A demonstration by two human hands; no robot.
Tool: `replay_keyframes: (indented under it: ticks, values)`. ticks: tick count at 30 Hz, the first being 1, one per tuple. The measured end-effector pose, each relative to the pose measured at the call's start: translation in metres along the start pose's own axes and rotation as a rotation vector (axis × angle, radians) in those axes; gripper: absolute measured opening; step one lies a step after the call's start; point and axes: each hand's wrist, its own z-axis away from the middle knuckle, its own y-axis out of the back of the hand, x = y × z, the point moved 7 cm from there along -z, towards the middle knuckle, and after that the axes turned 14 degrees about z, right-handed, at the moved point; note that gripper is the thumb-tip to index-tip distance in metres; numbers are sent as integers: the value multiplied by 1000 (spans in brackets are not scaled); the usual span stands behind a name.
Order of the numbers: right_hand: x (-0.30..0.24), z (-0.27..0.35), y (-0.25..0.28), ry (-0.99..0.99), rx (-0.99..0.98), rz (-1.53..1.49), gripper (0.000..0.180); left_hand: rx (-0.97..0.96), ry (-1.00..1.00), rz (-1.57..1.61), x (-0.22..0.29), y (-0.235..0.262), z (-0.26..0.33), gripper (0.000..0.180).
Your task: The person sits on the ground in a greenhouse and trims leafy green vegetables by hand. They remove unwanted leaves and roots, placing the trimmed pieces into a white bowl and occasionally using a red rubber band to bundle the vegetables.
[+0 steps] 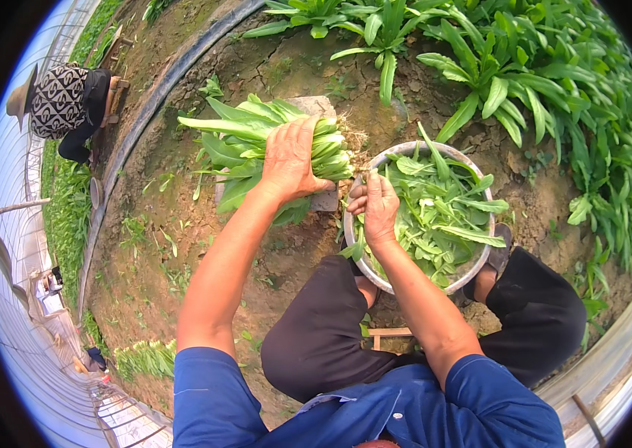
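Person seated low on bare, cracked soil (181, 246) inside a long plastic-covered greenhouse, knees spread, dark trousers, blue sleeves. Left hand (291, 160) lies over a thick bundle of leafy greens (256, 138), fingers wrapped round it near the stalk ends, clamped on the bundle; pale roots with soil stick out just past the hand on the right. Bundle lies roughly flat, leaves pointing left, over a small grey slab (323, 200) on the ground. Right hand (377, 209) sits at the near-left rim of a round metal basin (472, 276), fingers curled together; whether it pinches anything between them cannot be told. Basin rests on the soil between the knees, filled with loose trimmed green leaves (435, 216). Root end of the bundle is just beside the basin rim. A row of standing leafy plants (495, 82) grows behind and to the right of the basin. A black hose or pipe (151, 104) curves along the left of the bed. Another person (62, 101) in a patterned top and hat crouches well apart at far left.
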Motion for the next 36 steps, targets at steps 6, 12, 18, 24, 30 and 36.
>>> replay_keyframes:
  ticks: [6,12,18,24,30,36]
  values:
    - [-36,-10,-42,203,43,199,22,-6,-36,-51,-7,18,-7,134]
    - [-34,-7,-31,192,40,263,21,-56,-9,-49,-3,6,-9,137]
    - [-43,-7,-31,202,-5,366,23,-155,-5,1,-6,4,-15,135]
    - [-34,-12,-28,128,-44,251,25,-69,-77,-42,-2,6,-11,118]
    - [10,-14,9,-169,20,-23,71,-103,-90,-144,1,11,-21,103]
    - [7,-37,-5,-239,23,-228,85,-113,-201,-175,8,13,-28,105]
